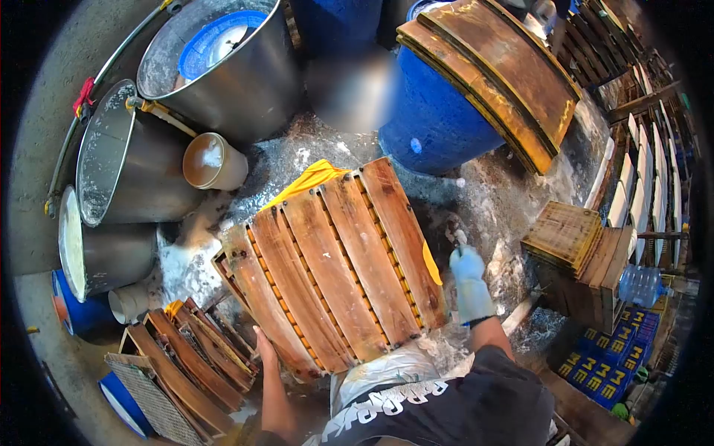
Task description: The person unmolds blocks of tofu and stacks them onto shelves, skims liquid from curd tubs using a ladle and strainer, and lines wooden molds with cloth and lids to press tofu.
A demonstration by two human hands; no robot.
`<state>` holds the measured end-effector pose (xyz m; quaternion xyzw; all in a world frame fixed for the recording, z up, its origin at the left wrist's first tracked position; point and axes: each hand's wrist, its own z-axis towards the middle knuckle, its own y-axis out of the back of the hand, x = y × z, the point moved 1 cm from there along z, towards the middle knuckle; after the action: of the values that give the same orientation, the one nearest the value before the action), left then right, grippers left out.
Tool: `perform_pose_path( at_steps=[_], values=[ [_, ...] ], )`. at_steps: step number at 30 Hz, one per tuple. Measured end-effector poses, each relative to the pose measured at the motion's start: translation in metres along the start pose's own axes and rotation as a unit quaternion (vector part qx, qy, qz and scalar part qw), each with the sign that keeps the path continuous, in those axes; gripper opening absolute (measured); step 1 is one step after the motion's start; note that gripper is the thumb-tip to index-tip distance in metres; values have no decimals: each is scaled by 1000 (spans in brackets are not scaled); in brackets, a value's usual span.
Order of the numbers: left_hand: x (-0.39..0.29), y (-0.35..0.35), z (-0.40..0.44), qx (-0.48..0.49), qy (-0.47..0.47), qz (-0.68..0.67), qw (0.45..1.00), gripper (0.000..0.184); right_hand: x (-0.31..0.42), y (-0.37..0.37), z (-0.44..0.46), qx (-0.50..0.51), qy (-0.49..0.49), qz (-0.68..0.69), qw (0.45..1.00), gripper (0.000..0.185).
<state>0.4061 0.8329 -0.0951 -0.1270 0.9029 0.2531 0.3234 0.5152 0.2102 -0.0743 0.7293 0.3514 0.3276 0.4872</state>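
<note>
A broad slatted wooden panel (335, 267), its planks running lengthwise with yellow-orange strips showing in the gaps, stands in front of my body. Yellow cloth (309, 182) sticks out behind its far edge, and a bit of yellow shows at its right side. My left hand (265, 353), bare, lies with straight fingers against the panel's left edge; the thumb side is hidden. To the right of the panel, apart from it, is my right hand (471, 286) in a pale blue glove. Its fingers look closed together, and a small thing at their tips is too unclear to name.
Metal vats (223, 82) and a small white bucket (215, 161) stand at the left. Curved brown boards (491, 74) lie on a blue barrel (435, 111). Wooden frames (186, 357) lean at lower left. Stacked square boards (563, 234) and blue boxes (613, 357) are at right.
</note>
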Motion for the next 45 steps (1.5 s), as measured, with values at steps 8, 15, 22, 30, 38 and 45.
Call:
perform_pose_path(
  at_steps=[8,15,22,30,38,45],
  values=[
    [-12,-5,12,38,34,-19,999,82,50,23,-41,33,117,-7,993,27],
    [-34,-10,-4,54,64,-67,994,85,-18,-15,39,-22,8,116,993,37],
    [-10,-11,17,137,90,-134,977,89,67,-31,29,181,-23,443,878,35],
    [-38,-19,-1,130,146,-115,974,100,65,-41,27,303,-61,530,790,39],
    [-30,-10,11,266,133,-222,929,112,82,15,-1,290,-57,547,783,38],
    [-51,34,-4,304,68,-254,916,107,114,121,-55,239,10,569,787,37]
  ],
)
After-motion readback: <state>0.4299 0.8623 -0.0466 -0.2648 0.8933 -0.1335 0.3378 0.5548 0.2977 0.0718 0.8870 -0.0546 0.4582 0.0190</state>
